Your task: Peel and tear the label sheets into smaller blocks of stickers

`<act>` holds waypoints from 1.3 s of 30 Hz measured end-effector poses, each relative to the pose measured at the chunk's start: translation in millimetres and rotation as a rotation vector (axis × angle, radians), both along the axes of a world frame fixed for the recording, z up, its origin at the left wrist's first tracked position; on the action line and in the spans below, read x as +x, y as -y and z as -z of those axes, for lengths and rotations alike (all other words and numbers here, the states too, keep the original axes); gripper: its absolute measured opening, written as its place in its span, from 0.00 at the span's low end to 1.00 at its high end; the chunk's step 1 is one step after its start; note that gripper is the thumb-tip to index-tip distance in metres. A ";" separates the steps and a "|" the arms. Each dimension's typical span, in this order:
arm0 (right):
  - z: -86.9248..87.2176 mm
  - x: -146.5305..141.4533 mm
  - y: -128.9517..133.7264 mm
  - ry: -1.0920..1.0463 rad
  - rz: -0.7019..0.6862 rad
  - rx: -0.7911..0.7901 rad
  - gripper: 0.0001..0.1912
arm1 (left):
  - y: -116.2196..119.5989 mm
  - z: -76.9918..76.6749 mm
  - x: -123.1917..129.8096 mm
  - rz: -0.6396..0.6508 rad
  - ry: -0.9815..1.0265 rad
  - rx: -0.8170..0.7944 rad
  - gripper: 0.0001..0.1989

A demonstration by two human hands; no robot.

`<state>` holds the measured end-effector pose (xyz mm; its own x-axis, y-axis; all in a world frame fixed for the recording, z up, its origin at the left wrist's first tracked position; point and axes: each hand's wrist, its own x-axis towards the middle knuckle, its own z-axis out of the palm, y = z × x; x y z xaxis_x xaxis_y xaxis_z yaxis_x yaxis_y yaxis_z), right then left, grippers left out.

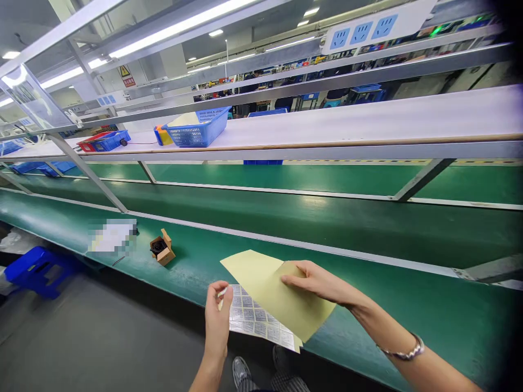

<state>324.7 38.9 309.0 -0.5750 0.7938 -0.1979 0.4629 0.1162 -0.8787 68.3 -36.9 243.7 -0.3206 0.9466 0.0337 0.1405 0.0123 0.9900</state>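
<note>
Yellow sheet (261, 283) is pinched in my right hand (312, 282) over the green bench's (196, 267) near edge, hiding part of the label sheet (261, 322) my left hand (218, 316) grips. Farther left sit an open box (165, 256) and a pixelated patch (112, 237) I can't read.

Can read no word with certainty. Up and left of the blue basket (200, 135), see a warning sign (126, 75) with a yellow triangle, a black bolt-like mark and a red panel of small characters, too tiny to make out. Below the basket and slightly right, find rows of printed labels on the label sheet (251, 316), too fine to read. Farther left of it, see blurred marks on the clear panel (35, 98).
</note>
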 end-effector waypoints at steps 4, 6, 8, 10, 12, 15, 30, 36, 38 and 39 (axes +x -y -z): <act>20.0 -7.1 11.1 -0.145 0.141 -0.023 0.25 | 7.8 9.6 5.9 0.019 0.028 0.020 0.19; 25.9 -12.9 14.8 -0.090 0.127 0.035 0.25 | 7.2 -3.1 3.2 -0.047 -0.208 0.173 0.13; 25.5 -18.1 17.5 -0.037 0.067 0.091 0.23 | 4.0 -21.6 -2.2 0.002 -0.431 0.311 0.08; 19.1 -21.9 19.9 0.002 -0.009 0.150 0.21 | -1.8 -38.9 -6.5 0.190 -0.582 0.383 0.06; 9.1 -24.0 22.1 0.040 -0.078 0.202 0.18 | -8.6 -51.1 -6.9 0.415 -0.657 0.395 0.05; -7.2 -24.6 24.7 0.107 -0.161 0.272 0.13 | -16.5 -60.0 -1.1 0.655 -0.662 0.347 0.05; -63.3 -23.0 26.0 0.339 -0.340 0.502 0.07 | -21.6 -89.9 10.4 0.841 -0.504 0.189 0.06; -76.3 -25.4 25.7 0.441 -0.330 0.552 0.08 | -16.1 -90.7 16.8 0.763 -0.510 0.189 0.05; -78.4 -29.5 26.1 0.480 -0.301 0.590 0.08 | -14.2 -91.2 20.4 0.707 -0.516 0.176 0.06; -78.8 -32.1 26.6 0.498 -0.289 0.616 0.08 | -13.5 -91.7 22.3 0.678 -0.515 0.168 0.06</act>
